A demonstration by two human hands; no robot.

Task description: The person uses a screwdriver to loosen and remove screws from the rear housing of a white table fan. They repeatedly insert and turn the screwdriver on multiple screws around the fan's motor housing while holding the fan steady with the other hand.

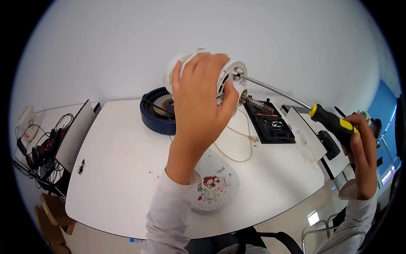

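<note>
My left hand (198, 97) grips a white plastic housing (232, 70) above the table, fingers over its top, thumb at its ribbed end. A metal tube-like part (258, 104) sticks out from its lower right. My right hand (359, 150) is closed round the black and yellow handle of a long screwdriver (279, 92), whose tip is at the housing’s end face. Behind my left hand sits a dark blue round appliance part (150, 114). Below lies a white base (215, 197) with a red cartoon picture and two dials.
A black tool case (269, 131) and a pale cord with plug (237, 160) lie right on the white table (110, 178). Side tables carry tangled dark cables (46, 148) at left and a black object (325, 142) at right. A wooden chair (55, 209) stands lower left.
</note>
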